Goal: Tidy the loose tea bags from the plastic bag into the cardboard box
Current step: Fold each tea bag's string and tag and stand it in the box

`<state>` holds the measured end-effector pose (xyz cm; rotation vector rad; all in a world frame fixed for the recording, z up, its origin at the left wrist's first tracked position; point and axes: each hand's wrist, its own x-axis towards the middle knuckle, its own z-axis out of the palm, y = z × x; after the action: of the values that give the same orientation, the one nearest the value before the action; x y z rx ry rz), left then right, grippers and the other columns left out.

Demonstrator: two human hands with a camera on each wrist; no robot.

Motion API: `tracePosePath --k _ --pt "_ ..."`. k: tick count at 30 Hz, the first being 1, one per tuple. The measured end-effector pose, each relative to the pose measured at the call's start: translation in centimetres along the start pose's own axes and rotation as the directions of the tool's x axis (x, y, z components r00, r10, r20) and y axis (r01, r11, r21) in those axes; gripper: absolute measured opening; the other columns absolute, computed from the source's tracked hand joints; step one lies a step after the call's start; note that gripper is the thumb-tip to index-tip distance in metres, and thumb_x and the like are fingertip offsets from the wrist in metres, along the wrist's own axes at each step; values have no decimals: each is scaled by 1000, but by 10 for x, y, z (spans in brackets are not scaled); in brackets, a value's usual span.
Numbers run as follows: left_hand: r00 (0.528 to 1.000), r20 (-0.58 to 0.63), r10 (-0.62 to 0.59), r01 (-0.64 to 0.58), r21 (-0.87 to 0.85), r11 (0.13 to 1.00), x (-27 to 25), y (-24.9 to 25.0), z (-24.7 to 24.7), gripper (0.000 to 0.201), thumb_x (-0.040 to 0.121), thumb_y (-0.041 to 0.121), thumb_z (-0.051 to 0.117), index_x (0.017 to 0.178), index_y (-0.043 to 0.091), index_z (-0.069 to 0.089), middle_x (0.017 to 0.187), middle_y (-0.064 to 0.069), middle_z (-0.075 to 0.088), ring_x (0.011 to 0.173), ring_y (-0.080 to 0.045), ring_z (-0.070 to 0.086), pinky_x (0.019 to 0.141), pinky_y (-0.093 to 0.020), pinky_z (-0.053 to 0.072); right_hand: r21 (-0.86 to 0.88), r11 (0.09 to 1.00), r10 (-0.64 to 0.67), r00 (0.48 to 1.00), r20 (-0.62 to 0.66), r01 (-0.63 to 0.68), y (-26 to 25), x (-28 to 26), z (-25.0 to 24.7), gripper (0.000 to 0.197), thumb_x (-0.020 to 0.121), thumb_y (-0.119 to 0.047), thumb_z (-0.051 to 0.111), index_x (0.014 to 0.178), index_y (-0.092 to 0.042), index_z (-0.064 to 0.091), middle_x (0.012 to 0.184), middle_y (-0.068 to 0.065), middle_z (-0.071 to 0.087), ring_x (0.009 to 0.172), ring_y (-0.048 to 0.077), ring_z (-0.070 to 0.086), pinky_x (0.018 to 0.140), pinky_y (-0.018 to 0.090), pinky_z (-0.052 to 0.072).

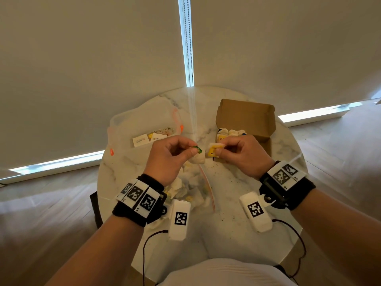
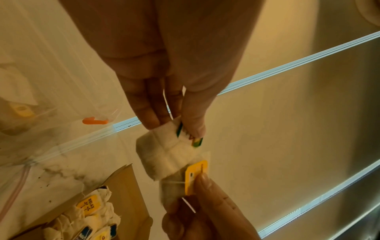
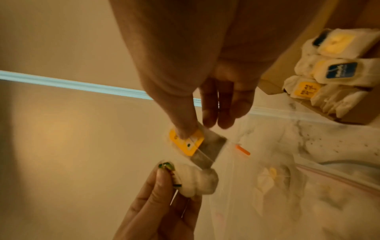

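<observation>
1. Clear plastic zip bag [image 1: 198, 188] of loose white paper tea bags lies nearest on the round white marble table [image 1: 237, 195].
2. Above it, the left hand [image 1: 165, 159] pinches a green-tagged white tea bag [image 1: 198, 156]; just right, the right hand [image 1: 245, 155] pinches a yellow-tagged tea bag [image 1: 213, 150].
3. Far right, the open brown cardboard box [image 1: 247, 118] holds packed tea bags.
</observation>
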<state>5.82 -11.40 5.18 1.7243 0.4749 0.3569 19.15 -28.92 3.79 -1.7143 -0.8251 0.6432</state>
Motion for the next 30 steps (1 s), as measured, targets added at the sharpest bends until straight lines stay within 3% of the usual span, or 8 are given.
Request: tracePosePath --k 2,6,9,13,17,20,23,30 --pt "1000 -27 -3 3 -1 1000 1 0 0 21 80 0 76 81 20 74 85 -13 74 79 -19 68 80 -32 57 -144 988 -63 998 -8 61 0 2 -3 6 89 -12 70 89 -17 74 80 -1 68 69 7 60 67 25 48" --pt "994 -106 -17 17 3 1000 7 -1 -1 20 79 0 78 80 20 74 81 -2 74 77 -12 68 76 -24 54 -146 984 -93 995 48 99 -11 1 -8 13 85 -13 74 90 -25 74 80 -8 71 70 6 63 67 18 49" --pt "994 -104 -19 20 10 1000 9 1 2 20 78 1 79 80 20 74 76 6 73 73 -8 67 73 -22 54 -92 986 -132 987 91 140 -22 -4 -6 18 79 -10 79 95 -17 76 82 -1 74 73 10 67 70 17 52" --pt "999 -22 -27 25 -79 997 6 9 8 22 77 -1 78 80 20 74 73 1 73 72 -15 68 71 -26 57 -18 994 -110 994 24 111 -22 -1 5 40 75 -8 81 112 -12 69 73 -2 69 66 8 64 68 24 56" --pt "997 50 -54 64 -229 971 2 16 10 16 69 6 78 83 13 73 73 -4 74 71 -16 70 70 -27 58 -29 990 -142 989 -45 141 -20 0 7 20 77 -10 80 96 -8 76 78 4 73 70 17 68 68 27 57" --pt "993 100 -70 97 -304 948 2 16 7 17 63 8 78 77 17 77 71 -3 73 68 -14 69 69 -25 58 7 988 -154 987 -45 155 -19 -1 6 13 79 -10 78 92 -6 76 80 6 73 72 22 69 69 34 59" --pt "990 136 -40 71 -234 970 3 16 3 19 61 10 80 77 19 79 74 1 74 71 -10 70 71 -22 57 -6 986 -164 984 -71 164 -17 0 6 9 81 -11 78 88 -6 76 79 4 72 72 22 68 67 42 59" --pt "997 72 -31 38 -88 995 7 14 10 17 74 1 80 83 14 75 77 1 75 74 -15 70 75 -31 59 112 991 -71 996 -54 76 -13 2 5 15 81 -4 75 94 3 72 88 13 74 80 24 73 75 35 60"
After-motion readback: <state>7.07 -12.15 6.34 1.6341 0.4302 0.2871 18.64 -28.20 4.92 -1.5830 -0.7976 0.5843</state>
